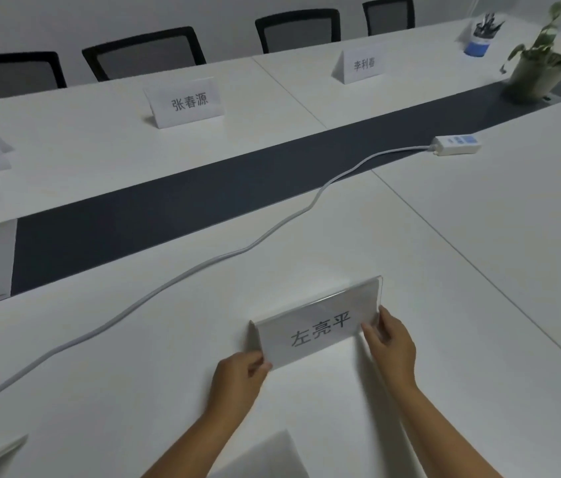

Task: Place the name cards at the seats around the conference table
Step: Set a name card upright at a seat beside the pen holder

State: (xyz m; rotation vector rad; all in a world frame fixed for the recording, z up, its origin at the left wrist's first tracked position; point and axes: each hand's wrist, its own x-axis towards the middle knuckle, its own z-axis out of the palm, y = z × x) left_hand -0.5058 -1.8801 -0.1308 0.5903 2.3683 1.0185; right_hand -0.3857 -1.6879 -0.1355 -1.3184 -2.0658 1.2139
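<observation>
Both arms reach forward: the left hand [237, 374] and right hand [391, 343] pinch the ends of a name card [317, 331] on the near table [134, 357], its long axis running left-right, tilted, text facing the wearer.

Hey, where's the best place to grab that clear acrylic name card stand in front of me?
Take the clear acrylic name card stand by its two short ends, coming in from either side, as the left hand and right hand do now. It is long and tent-shaped, so an end grip keeps it level and the printed face uncovered.
</observation>
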